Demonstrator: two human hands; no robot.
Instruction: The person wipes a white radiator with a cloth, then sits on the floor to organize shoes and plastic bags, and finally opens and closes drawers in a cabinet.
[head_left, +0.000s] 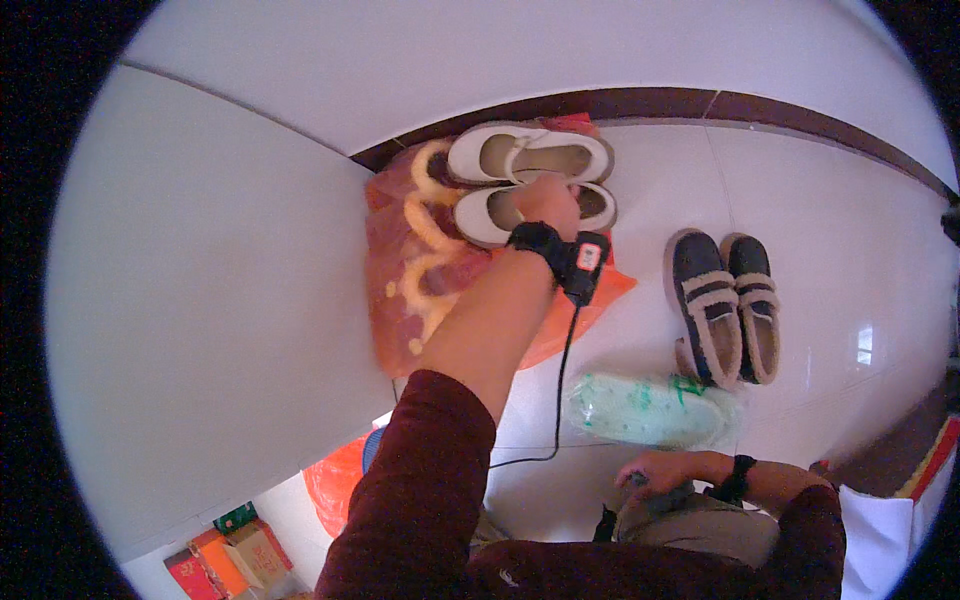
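Observation:
A pair of white flat shoes with straps lies side by side on an orange-red plastic bag (397, 330). My left hand (547, 202) is closed over the middle of the nearer white shoe (476, 217); its fingertips are partly hidden. Just beyond lies the other white shoe (466, 156). Low in the picture, my right hand (651, 474) is by my knee, fingers bent, with a small dark patch at the fingers that I cannot identify. Between the hands, a pale green shoe or slipper in clear plastic wrap (645, 409) rests on the floor.
Dark shoes with fleecy trim (705, 300) stand on the tiled floor to the right. A pale panel (202, 300) rises at left, and a wall with dark skirting (637, 101) runs behind. Small boxes (225, 555) are at lower left. A black cable (564, 375) trails from my left wrist device.

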